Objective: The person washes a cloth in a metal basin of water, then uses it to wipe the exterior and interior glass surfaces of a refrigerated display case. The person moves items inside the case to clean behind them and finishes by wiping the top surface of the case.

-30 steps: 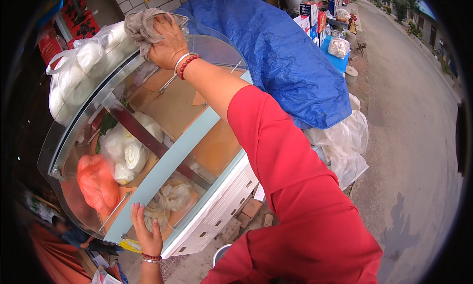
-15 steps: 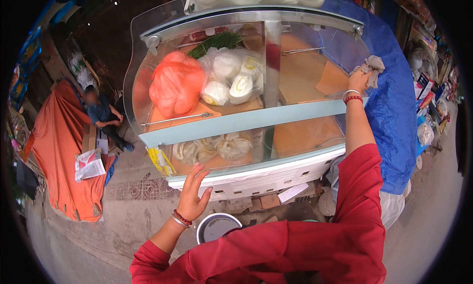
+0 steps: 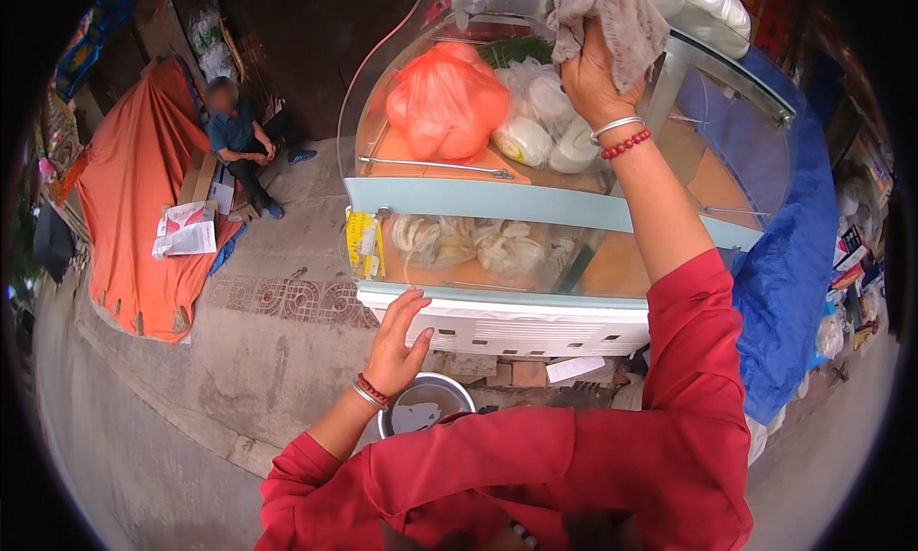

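Observation:
My right hand (image 3: pixel 599 77) reaches far forward over the upper glass of a display case (image 3: pixel 488 195), gripping a grey-brown cloth (image 3: pixel 617 20). My left hand (image 3: pixel 397 345) is near the case's white lower front, fingers spread, with nothing in it. Through the curved glass I see a red plastic bag (image 3: pixel 448 101) with rounded contents. Beside it lies a clear bag (image 3: pixel 526 140) of pale packets, partly behind my right hand. Lower down are several clear bags of pale food (image 3: pixel 435 242). A metal rod (image 3: pixel 430 166) lies near the red bag.
A metal basin (image 3: pixel 449 390) of murky water stands on the ground below the case. At the left, a person (image 3: pixel 239 144) sits beside an orange cover (image 3: pixel 143 207). A blue tarp (image 3: pixel 784 302) hangs at the right. White bags (image 3: pixel 693 11) lie on top of the case.
My right hand has carried the cloth from the case's right end leftward to the upper middle. The view has shifted. My left hand stays spread near the lower front.

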Action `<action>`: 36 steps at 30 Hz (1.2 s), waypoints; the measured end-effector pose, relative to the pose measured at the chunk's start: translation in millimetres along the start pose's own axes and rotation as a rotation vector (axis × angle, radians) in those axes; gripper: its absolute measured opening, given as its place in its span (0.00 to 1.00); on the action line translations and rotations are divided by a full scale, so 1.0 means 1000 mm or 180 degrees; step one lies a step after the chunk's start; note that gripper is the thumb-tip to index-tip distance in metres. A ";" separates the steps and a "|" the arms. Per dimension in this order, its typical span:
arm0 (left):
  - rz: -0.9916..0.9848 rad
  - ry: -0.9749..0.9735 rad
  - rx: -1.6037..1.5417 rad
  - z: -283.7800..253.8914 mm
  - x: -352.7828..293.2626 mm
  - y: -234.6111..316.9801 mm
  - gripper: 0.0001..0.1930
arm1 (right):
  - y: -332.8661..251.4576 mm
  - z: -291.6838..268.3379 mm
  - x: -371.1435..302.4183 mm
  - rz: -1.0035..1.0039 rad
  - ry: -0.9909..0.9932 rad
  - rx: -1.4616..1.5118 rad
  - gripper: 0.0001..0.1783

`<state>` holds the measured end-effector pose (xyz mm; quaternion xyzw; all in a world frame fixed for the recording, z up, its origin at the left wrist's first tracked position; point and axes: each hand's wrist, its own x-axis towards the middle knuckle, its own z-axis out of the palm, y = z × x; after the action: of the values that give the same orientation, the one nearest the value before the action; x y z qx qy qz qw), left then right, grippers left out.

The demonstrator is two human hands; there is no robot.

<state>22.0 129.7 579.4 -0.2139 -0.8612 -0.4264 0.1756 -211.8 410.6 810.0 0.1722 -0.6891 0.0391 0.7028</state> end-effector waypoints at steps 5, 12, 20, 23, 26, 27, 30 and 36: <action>-0.0385 0.0215 -0.0116 -0.006 -0.039 -0.011 0.22 | -0.089 0.028 0.053 -0.0720 0.0053 0.0964 0.23; -0.1126 0.0664 -0.0108 -0.024 -0.109 -0.032 0.21 | -0.134 0.041 0.030 -0.1818 -0.0126 0.0947 0.14; -0.1110 0.0595 -0.0322 -0.015 -0.103 -0.027 0.21 | -0.233 0.070 -0.098 -0.2227 -0.0969 0.1177 0.19; -0.1170 0.0566 -0.0290 -0.019 -0.111 -0.027 0.21 | -0.242 0.057 -0.139 -0.2512 -0.2072 0.1430 0.14; -0.1307 0.0555 -0.0369 -0.021 -0.109 -0.033 0.20 | -0.200 0.040 -0.171 -0.2173 -0.1379 0.1455 0.10; -0.1289 0.0490 -0.0273 -0.023 -0.104 -0.035 0.20 | -0.178 0.030 -0.182 -0.2090 -0.1434 0.1425 0.10; -0.1092 0.0310 0.0019 -0.026 -0.070 -0.032 0.20 | -0.102 -0.011 -0.203 -0.1714 -0.1874 0.1410 0.13; 0.0584 0.0113 0.0837 -0.004 0.065 0.002 0.22 | 0.070 -0.090 -0.227 -0.0379 -0.1920 -0.0040 0.21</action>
<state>-31.2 141.3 614.6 -0.2592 -0.8832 -0.2958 0.2555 -157.5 544.1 601.0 0.2117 -0.8556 -0.0593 0.4687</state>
